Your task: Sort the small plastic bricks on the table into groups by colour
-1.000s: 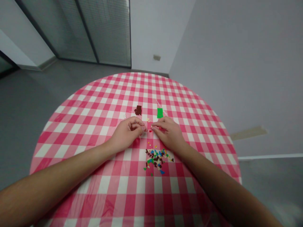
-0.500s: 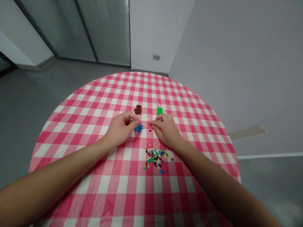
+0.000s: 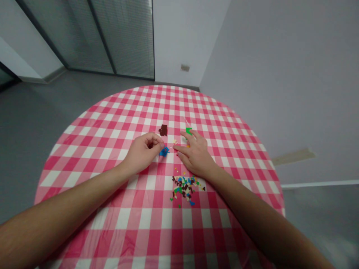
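My left hand (image 3: pixel 143 152) hovers low over the table with thumb and forefinger pinched together; whatever is between the tips is too small to make out. Right beside those fingertips lies a cluster of small blue pieces (image 3: pixel 164 151). My right hand (image 3: pixel 196 154) is open, its fingers spread, palm down over the table. Its index fingertip is close to some cream-coloured bits (image 3: pixel 175 142). A flat green piece (image 3: pixel 189 130) lies just beyond the fingers, partly covered by them. Under the hand, small yellow and red bits show in part.
A dark brown block-like group (image 3: pixel 163 130) sits beyond my left hand. Nearer to me, a loose pile of tiny multicoloured pieces (image 3: pixel 184 186) is scattered. All lie on a round table with a pink-and-white checked cloth (image 3: pixel 126 239). Walls stand behind and to the right.
My right hand has opened from a pinch, its fingers now spread and reaching slightly forward and left, covering part of the green piece. My left hand has barely moved.
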